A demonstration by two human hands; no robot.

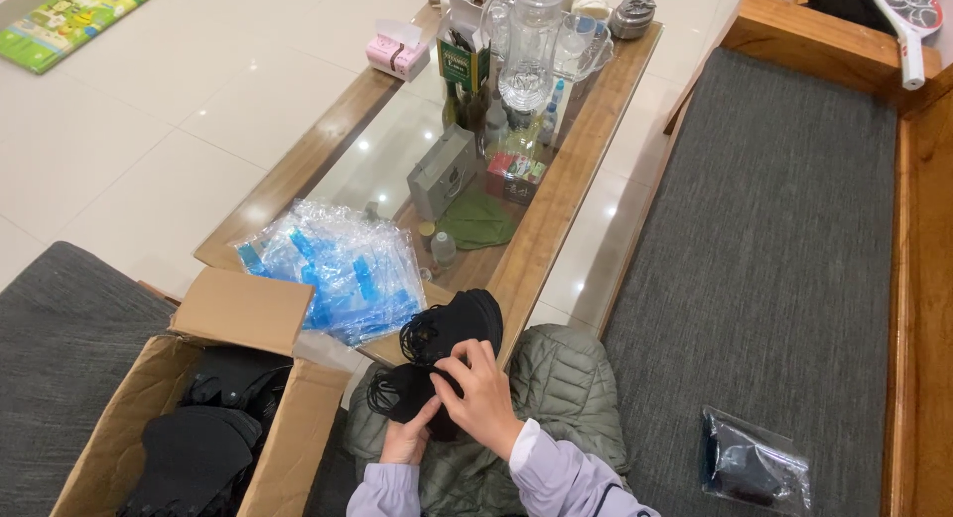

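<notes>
Black masks (pixel 452 328) – gripped by left hand (pixel 409 440) & right hand (pixel 483 393).

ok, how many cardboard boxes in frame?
1. The open cardboard box sits bottom left beside the wooden table, flaps up, holding black masks. The small cartons among the table's clutter are different; others may be hidden off-frame.

Face masks (pixel 452 328) sit stacked at the desk's (pixel 556 199) near edge, plastic bags (pixel 342 264) just left of them. A cardboard box (pixel 243 319) stands lower left, more masks inside. Far right, a sealed packet (pixel 754 462) lies on the sofa cushion (pixel 784 229). Bottles and a glass jug (pixel 531 41) crowd the desk's far end.
</notes>
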